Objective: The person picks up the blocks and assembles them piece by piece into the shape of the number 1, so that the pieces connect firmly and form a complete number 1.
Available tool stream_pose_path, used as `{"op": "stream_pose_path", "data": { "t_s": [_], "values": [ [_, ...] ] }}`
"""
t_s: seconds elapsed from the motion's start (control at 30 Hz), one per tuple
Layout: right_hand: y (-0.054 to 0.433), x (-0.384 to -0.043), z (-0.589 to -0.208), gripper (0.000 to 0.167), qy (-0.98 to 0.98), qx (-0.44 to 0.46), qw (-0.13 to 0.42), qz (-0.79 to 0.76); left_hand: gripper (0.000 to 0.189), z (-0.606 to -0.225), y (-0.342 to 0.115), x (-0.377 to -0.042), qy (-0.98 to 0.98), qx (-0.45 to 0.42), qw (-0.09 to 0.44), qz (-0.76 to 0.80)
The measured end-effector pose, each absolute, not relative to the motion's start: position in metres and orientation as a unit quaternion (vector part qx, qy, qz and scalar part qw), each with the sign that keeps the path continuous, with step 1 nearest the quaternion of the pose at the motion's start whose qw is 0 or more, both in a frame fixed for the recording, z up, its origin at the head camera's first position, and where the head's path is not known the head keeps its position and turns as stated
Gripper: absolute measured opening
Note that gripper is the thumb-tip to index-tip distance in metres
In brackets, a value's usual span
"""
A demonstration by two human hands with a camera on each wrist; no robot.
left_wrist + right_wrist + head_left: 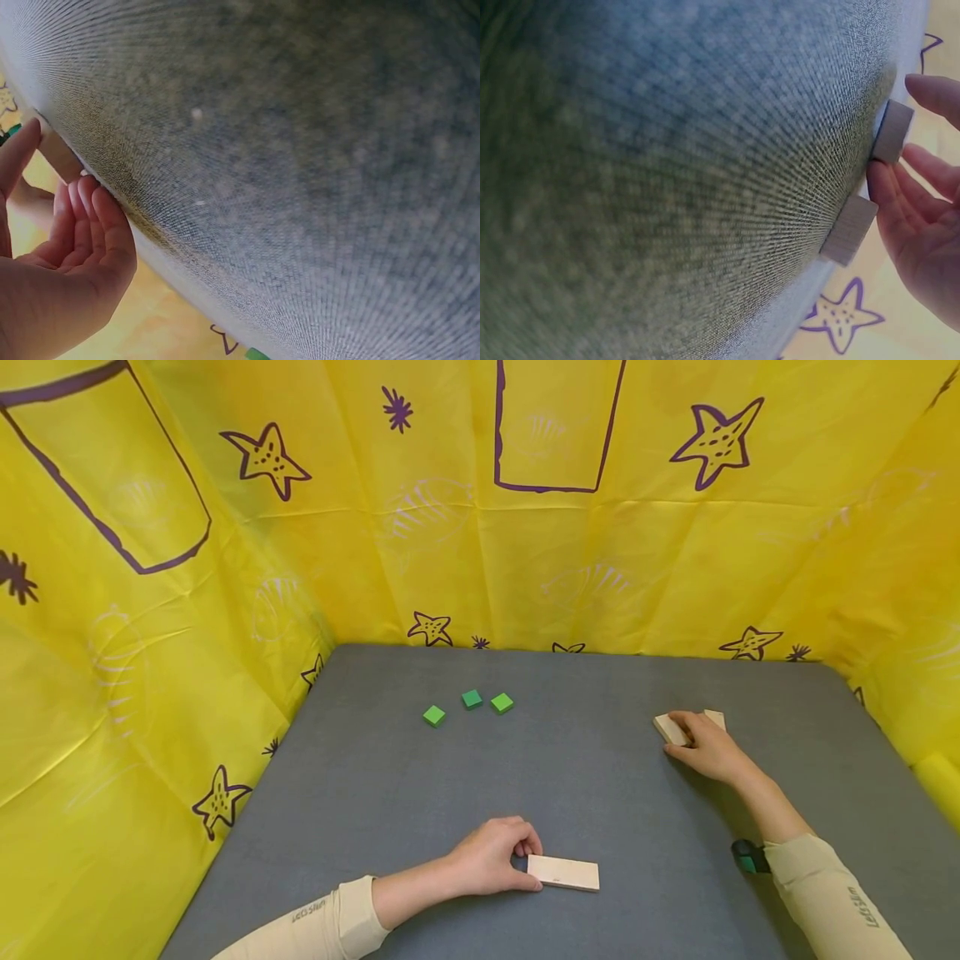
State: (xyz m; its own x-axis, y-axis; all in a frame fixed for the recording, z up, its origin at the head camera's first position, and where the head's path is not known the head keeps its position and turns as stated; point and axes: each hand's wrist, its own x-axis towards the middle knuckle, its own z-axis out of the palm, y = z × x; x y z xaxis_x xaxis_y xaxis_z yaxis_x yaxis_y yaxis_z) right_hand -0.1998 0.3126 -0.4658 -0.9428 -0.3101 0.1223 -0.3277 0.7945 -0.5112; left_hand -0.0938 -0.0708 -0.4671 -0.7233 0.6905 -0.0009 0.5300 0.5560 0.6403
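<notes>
At the near middle of the table, my left hand (495, 857) pinches the left end of a flat wooden block (564, 872) between thumb and fingers. In the left wrist view the thumb and fingertips meet opposite sides of that block (60, 156). Farther back on the right, my right hand (708, 748) reaches around a second wooden block (671, 730). The right wrist view shows fingertips against this block (892, 133), with the thumb standing apart from it. A third wooden block (715, 718), partly hidden in the head view, lies beside the right hand.
Three small green tiles lie toward the back left: a light green tile (434, 716), a dark green tile (472, 699) and another light green tile (502, 702). Yellow patterned cloth (525, 568) rises around the grey table (375, 793).
</notes>
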Motion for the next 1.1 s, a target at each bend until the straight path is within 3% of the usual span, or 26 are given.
{"op": "stream_pose_path", "data": {
  "t_s": [0.5, 1.1],
  "values": [
    [0.3123, -0.2015, -0.4654, 0.053, -0.946, 0.163, 0.007, 0.28, 0.032, -0.4675, -0.0733, -0.0947, 0.865, 0.362, 0.152, 0.313],
    [0.3097, -0.194, -0.4612, 0.073, -0.943, 0.106, -0.033, 0.314, 0.03, -0.4674, -0.0736, -0.0964, 0.86, 0.365, 0.163, 0.316]
  ]
}}
